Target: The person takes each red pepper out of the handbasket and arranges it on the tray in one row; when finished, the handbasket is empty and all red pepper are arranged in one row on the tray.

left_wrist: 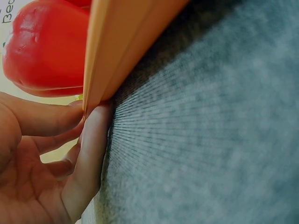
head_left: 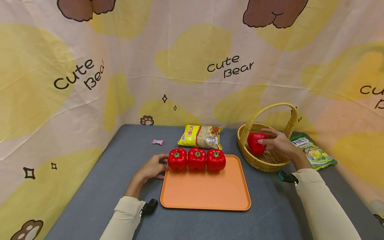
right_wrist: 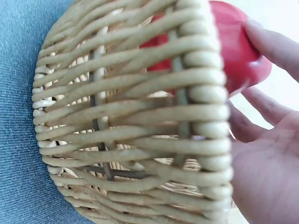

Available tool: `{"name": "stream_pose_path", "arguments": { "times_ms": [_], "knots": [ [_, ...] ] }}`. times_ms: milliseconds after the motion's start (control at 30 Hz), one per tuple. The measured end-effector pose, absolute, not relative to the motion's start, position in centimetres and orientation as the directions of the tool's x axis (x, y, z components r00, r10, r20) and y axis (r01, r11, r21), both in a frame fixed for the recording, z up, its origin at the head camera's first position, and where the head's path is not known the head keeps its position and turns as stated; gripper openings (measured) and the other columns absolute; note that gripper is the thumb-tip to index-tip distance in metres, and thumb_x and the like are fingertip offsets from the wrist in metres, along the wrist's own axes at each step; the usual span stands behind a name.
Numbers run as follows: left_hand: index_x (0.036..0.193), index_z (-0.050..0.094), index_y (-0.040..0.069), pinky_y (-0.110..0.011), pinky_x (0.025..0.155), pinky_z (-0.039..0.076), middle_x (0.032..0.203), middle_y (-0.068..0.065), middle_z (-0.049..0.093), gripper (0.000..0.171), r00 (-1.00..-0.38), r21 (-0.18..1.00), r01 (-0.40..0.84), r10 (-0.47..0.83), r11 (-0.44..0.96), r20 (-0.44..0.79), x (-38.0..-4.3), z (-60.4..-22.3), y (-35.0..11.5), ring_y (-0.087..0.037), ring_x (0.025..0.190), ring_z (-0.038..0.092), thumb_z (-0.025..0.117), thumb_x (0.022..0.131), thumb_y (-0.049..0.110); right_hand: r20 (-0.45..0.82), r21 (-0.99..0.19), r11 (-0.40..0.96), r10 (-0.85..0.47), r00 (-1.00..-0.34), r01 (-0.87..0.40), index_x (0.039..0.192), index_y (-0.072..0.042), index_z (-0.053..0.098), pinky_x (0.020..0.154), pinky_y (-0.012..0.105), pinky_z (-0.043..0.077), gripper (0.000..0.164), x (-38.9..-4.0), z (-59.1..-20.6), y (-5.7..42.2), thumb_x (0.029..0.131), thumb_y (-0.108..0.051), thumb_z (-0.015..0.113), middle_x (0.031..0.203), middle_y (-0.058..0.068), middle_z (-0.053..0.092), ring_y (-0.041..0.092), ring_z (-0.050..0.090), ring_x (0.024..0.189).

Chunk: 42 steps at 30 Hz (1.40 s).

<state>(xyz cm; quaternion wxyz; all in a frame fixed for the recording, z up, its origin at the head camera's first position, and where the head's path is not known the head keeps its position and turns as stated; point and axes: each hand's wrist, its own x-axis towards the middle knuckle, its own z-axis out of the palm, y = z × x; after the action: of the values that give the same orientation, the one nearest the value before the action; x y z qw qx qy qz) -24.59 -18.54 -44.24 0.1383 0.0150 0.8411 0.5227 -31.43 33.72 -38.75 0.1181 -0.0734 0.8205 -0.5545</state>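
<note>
Inside the wicker basket (head_left: 260,164), my right hand (head_left: 280,145) holds a red bell pepper (head_left: 256,143), thumb on one side and fingers on the other. The right wrist view shows this bell pepper (right_wrist: 238,46) partly behind the woven basket wall (right_wrist: 140,102). My left hand (head_left: 153,167) is at the upper left edge of the orange tray (head_left: 207,191). Its thumb and a finger pinch the tray rim (left_wrist: 100,56) in the left wrist view. Three red bell peppers (head_left: 196,159) stand in a row along the tray's far side, green stems up.
Behind the tray lies a yellow pasta bag (head_left: 201,136). A small pink wrapped candy (head_left: 157,142) is to its left. Right of the basket lies a green snack bag (head_left: 313,151), partly behind my right arm. The basket's tall handle (head_left: 271,106) arches over its opening. A printed cloth hangs behind the grey table.
</note>
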Motion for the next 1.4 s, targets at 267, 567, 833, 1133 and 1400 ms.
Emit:
{"name": "stream_pose_path", "arguments": {
  "times_ms": [267,567,833,1133,1400],
  "knots": [
    [0.150,0.052,-0.004,-0.040,0.071,0.067,0.136,-0.022,0.061,0.056,-0.962,0.878,-0.116,0.168,0.465,-0.216,-24.6,-44.3,-18.5,-0.026,0.101,0.070,0.064,0.096,0.002,-0.057,-0.892,0.448,-0.253,-0.966,-0.064,0.166,-0.005,0.029,0.096,0.034,0.060,0.081,-29.6,-37.9,33.8,0.100,-0.023,0.072,0.159,0.030,0.040,0.022,0.055,0.124],
    [0.150,0.053,-0.004,-0.040,0.071,0.067,0.136,-0.022,0.062,0.056,-0.962,0.878,-0.113,0.170,0.466,-0.214,-24.7,-44.5,-18.5,-0.026,0.101,0.070,0.064,0.096,0.002,-0.018,-0.850,0.515,-0.241,-0.970,-0.112,0.167,-0.006,0.028,0.094,0.035,0.058,0.084,-27.5,-37.5,33.7,0.098,-0.022,0.074,0.161,0.032,0.035,0.049,0.049,0.137],
    [0.150,0.052,-0.004,-0.040,0.071,0.067,0.136,-0.022,0.061,0.056,-0.960,0.875,-0.117,0.171,0.469,-0.220,-24.8,-44.5,-18.4,-0.026,0.102,0.070,0.064,0.095,0.002,0.044,-0.829,0.538,-0.205,-0.978,-0.150,0.164,-0.007,0.035,0.088,0.031,0.054,0.079,-25.7,-37.1,33.5,0.097,-0.023,0.075,0.167,0.025,0.024,0.051,0.034,0.143],
    [0.150,0.052,-0.004,-0.040,0.071,0.067,0.136,-0.022,0.061,0.057,-0.961,0.879,-0.119,0.170,0.461,-0.219,-24.8,-44.6,-18.5,-0.027,0.102,0.070,0.063,0.095,0.002,0.086,-0.857,0.482,-0.212,-0.973,-0.181,0.162,-0.014,0.037,0.087,0.026,0.060,0.076,-23.7,-36.6,32.2,0.098,-0.024,0.077,0.159,0.019,0.039,0.028,0.055,0.127],
    [0.151,0.052,-0.002,-0.041,0.072,0.067,0.136,-0.022,0.060,0.057,-0.958,0.882,-0.130,0.171,0.454,-0.229,-24.9,-44.6,-18.5,-0.028,0.106,0.070,0.063,0.095,0.002,0.136,-0.898,0.372,-0.275,-0.952,-0.236,0.159,-0.015,0.043,0.090,0.026,0.061,0.071,-23.0,-36.9,30.2,0.097,-0.015,0.077,0.152,0.010,0.045,0.010,0.062,0.118]
  ]
}}
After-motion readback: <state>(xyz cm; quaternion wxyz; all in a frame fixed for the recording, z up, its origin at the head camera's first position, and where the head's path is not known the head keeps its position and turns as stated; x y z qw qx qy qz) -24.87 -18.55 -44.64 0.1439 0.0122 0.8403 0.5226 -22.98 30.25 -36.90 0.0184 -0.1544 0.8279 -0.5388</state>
